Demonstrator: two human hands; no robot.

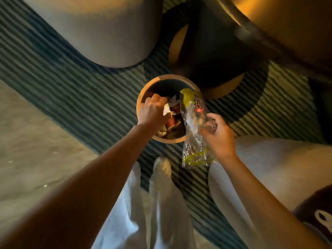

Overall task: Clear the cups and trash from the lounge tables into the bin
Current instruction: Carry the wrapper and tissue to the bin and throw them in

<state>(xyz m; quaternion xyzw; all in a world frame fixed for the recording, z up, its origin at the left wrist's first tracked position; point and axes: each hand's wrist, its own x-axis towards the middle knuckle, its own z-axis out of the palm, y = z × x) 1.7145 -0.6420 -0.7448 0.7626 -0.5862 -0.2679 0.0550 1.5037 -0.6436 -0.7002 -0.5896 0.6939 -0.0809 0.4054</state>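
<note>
A round bin [143, 95] with a tan rim stands on the striped rug, holding crumpled wrappers and trash. My left hand [152, 112] hovers over its opening with fingers curled, pinching a white crumpled paper scrap [167, 109]. My right hand [218, 135] grips a clear plastic snack bag [193, 123] with yellow-green print. The bag hangs upright along the bin's right rim, its top over the opening and its bottom outside it.
A grey round pouf [100, 33] sits at the upper left, and a dark table base [215, 56] on a tan disc stands behind the bin. Another pale seat [278, 168] is at the right. My white-trousered legs and shoe [161, 168] stand just below the bin.
</note>
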